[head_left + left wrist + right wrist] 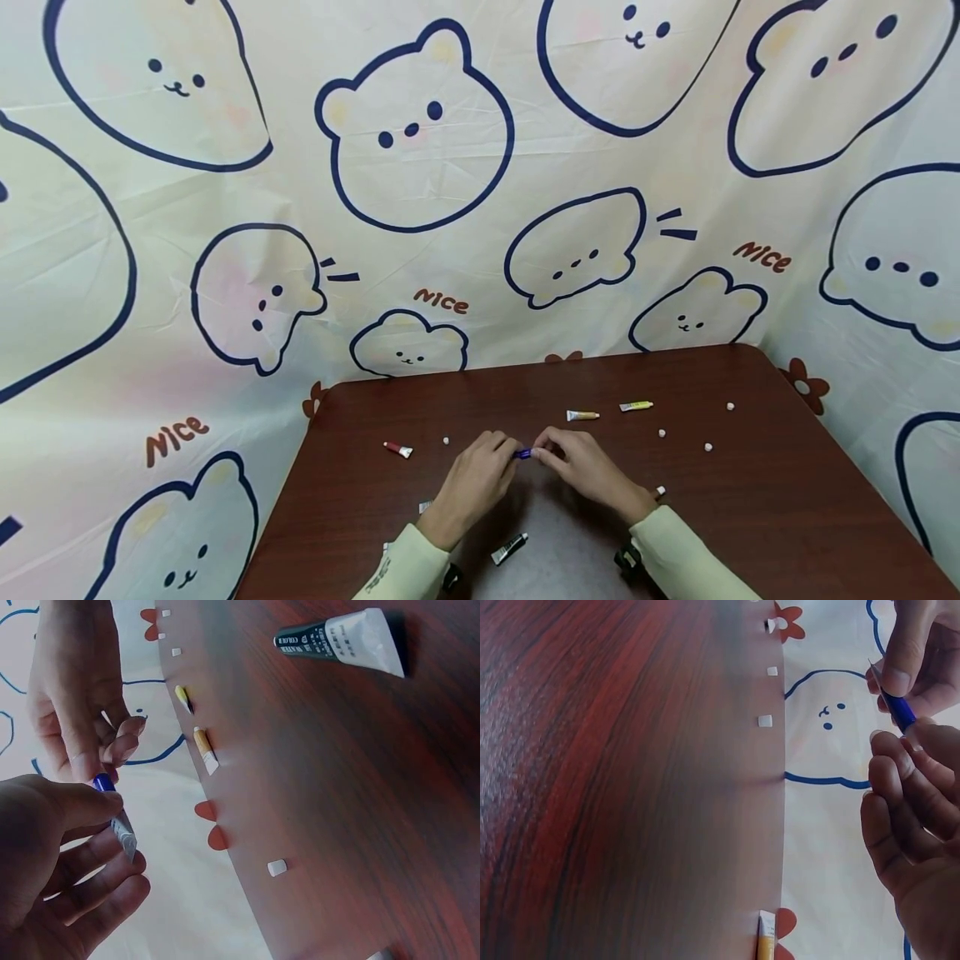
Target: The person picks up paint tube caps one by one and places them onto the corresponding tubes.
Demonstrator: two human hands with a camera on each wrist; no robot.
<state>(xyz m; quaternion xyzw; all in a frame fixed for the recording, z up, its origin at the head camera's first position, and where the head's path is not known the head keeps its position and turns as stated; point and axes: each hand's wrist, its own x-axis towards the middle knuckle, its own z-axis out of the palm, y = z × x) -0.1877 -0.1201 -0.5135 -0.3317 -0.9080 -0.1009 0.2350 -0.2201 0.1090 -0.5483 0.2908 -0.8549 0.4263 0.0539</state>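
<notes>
Above the middle of the table, my left hand (476, 475) pinches a small blue paint tube (523, 454) between thumb and fingers. Its flat silvery tail sticks out past the left thumb in the left wrist view, and the blue part (102, 782) points at the other hand. My right hand (588, 471) pinches the opposite, nozzle end with thumb and index finger; the fingertips hide that end. In the right wrist view the blue body (901, 712) runs between both hands. A black paint tube (510, 549) lies on the table below and between the wrists.
A red tube (398, 450) lies to the left, an ochre tube (582, 415) and a yellow tube (637, 406) beyond the right hand. Several small white caps are scattered, one (446, 440) beside the left hand. The left arm partly covers a pale tube end (424, 507). Patterned cloth (480, 275) hangs behind the table.
</notes>
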